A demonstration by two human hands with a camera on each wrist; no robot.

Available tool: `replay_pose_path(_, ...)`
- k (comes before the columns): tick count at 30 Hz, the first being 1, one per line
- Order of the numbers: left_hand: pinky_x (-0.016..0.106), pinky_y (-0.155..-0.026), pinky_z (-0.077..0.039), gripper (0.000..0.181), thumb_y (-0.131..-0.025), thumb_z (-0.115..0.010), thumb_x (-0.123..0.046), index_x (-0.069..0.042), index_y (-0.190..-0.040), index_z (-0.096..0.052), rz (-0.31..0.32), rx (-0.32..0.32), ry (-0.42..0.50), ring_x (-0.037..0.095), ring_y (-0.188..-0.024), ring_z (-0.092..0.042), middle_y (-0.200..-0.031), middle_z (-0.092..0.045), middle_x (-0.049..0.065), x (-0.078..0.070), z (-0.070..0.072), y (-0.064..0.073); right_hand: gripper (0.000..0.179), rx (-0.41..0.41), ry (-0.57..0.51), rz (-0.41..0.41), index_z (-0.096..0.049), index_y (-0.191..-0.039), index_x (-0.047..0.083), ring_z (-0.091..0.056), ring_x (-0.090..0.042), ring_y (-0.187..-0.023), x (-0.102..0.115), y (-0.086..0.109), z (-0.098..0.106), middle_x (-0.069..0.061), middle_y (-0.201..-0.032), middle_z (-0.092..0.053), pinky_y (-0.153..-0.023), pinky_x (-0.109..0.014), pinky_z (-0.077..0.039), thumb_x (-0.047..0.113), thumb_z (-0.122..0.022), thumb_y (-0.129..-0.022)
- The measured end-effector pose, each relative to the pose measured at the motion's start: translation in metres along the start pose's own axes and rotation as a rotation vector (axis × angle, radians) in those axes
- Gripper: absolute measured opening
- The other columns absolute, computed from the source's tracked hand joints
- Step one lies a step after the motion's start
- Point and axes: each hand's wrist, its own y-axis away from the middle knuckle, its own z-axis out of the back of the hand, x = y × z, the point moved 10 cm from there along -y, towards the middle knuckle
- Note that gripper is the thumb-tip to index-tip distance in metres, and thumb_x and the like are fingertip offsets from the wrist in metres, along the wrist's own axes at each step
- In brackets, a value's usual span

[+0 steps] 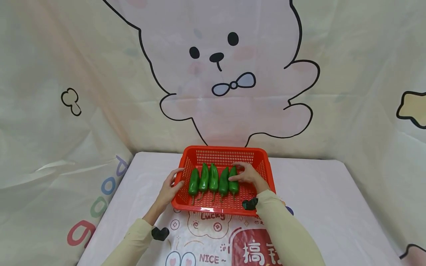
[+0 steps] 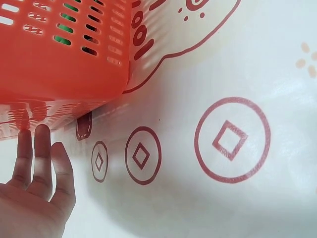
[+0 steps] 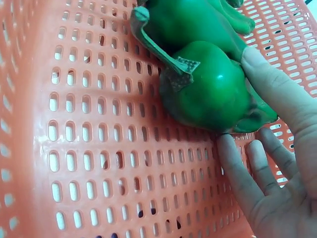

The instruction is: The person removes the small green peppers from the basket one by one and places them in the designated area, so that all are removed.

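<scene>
Several green peppers (image 1: 213,179) lie side by side in a row inside a red plastic basket (image 1: 226,211), their stems toward the near side. My right hand (image 1: 247,175) reaches over the basket's right part and pinches the rightmost pepper (image 3: 208,87). In the right wrist view the thumb lies on one side of that pepper, with the fingertips (image 3: 228,141) at the other. At the basket's left side, my left hand (image 1: 169,190) touches the wall and rim. Its fingers (image 2: 42,153) are extended against the basket's outside in the left wrist view; the thumb is hidden there.
The basket stands on a white table (image 1: 309,192) near the back edge. A printed cloth with drawings and lettering (image 1: 213,258) covers the table's near part. Fabric walls (image 1: 339,92) with cartoon figures rise behind and on both sides.
</scene>
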Motion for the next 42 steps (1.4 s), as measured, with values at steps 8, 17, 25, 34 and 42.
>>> replay_pose_path(8, 0.055, -0.076, -0.058, 0.049, -0.101, -0.058, -0.006, -0.017, -0.147, -0.048, 0.000, 0.005, 0.017, 0.048, -0.110, -0.058, -0.136, -0.050, 0.028, -0.001, 0.001, 0.002, 0.074, 0.028, 0.049, -0.033, -0.053, -0.143, 0.002, -0.058, -0.034, -0.103, 0.000, -0.002, -0.005, -0.024, -0.130, -0.051, -0.076, -0.039, -0.059, 0.014, -0.089, -0.079)
replay_pose_path(17, 0.051, -0.076, -0.059, 0.049, -0.101, -0.058, -0.005, -0.019, -0.147, -0.048, 0.005, -0.002, -0.003, 0.045, -0.110, -0.058, -0.136, -0.051, 0.026, -0.001, 0.002, 0.002, 0.071, 0.045, 0.008, -0.023, -0.049, -0.140, -0.004, -0.059, -0.035, -0.099, 0.008, 0.003, -0.005, -0.027, -0.124, -0.049, -0.076, -0.039, -0.060, 0.007, -0.086, -0.080)
replay_pose_path(25, 0.050, -0.075, -0.060, 0.049, -0.101, -0.058, -0.005, -0.017, -0.147, -0.047, -0.018, 0.013, -0.007, 0.045, -0.110, -0.058, -0.137, -0.050, 0.027, -0.002, 0.001, 0.002, 0.064, 0.020, -0.042, -0.045, -0.050, -0.137, -0.008, -0.057, -0.039, -0.108, 0.006, 0.001, -0.005, -0.029, -0.129, -0.049, -0.076, -0.042, -0.060, 0.000, -0.081, -0.082)
replay_pose_path(34, 0.046, -0.070, -0.061, 0.049, -0.101, -0.056, -0.001, -0.019, -0.146, -0.049, -0.009, -0.012, -0.026, 0.044, -0.104, -0.062, -0.128, -0.053, 0.027, -0.004, 0.000, 0.001, 0.078, 0.073, 0.150, -0.075, -0.051, -0.144, 0.005, -0.053, -0.037, -0.114, 0.004, -0.005, -0.013, -0.025, -0.136, -0.049, -0.090, -0.043, -0.054, 0.018, -0.090, -0.078)
replay_pose_path(42, 0.047, -0.070, -0.061, 0.049, -0.100, -0.056, -0.001, -0.019, -0.146, -0.049, -0.004, -0.010, -0.015, 0.045, -0.104, -0.062, -0.129, -0.053, 0.028, -0.002, 0.000, 0.000, 0.051, 0.088, 0.030, -0.058, -0.059, -0.127, 0.001, -0.058, -0.033, -0.100, 0.008, -0.002, -0.014, -0.023, -0.122, -0.055, -0.075, -0.041, -0.059, 0.003, -0.084, -0.082)
